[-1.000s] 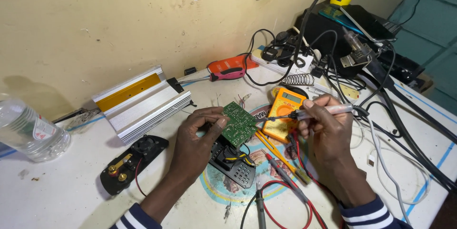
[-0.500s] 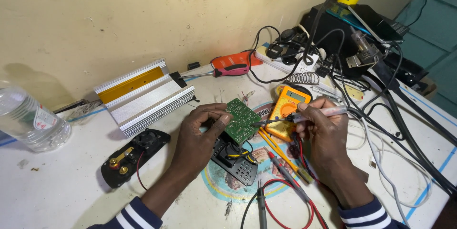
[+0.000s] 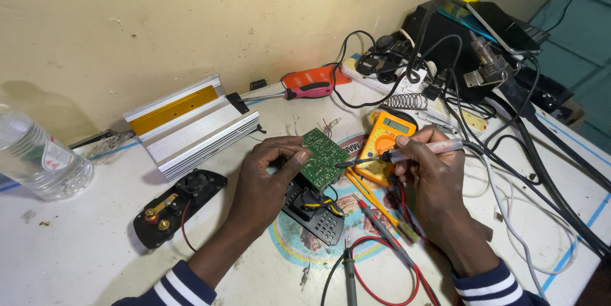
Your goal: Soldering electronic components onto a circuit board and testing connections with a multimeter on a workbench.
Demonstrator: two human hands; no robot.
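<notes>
While the left hand (image 3: 267, 182) gripped a small green circuit board (image 3: 323, 158) by its edge, thumb and fingers closed on it and tilting it up above the white workbench (image 3: 83, 249), the right hand (image 3: 433, 175) was clenched around a soldering iron (image 3: 407, 152), held like a pen. Its dark tip met the right edge of the board. Yellow and black wires ran from the board's underside down to a black plastic housing (image 3: 315, 214) lying just beneath it (partly hidden by the left hand). A yellow multimeter (image 3: 388, 140) lay just beyond the right hand, its red and black probes (image 3: 375, 217) resting on the bench near the right wrist. Farther left lay a ribbed aluminium casing (image 3: 191, 125), a black end panel with a fan and terminals (image 3: 175, 207), and a clear plastic bottle (image 3: 38, 159). An orange-handled screwdriver (image 3: 305, 88) lay by the wall, well apart from both hands.
</notes>
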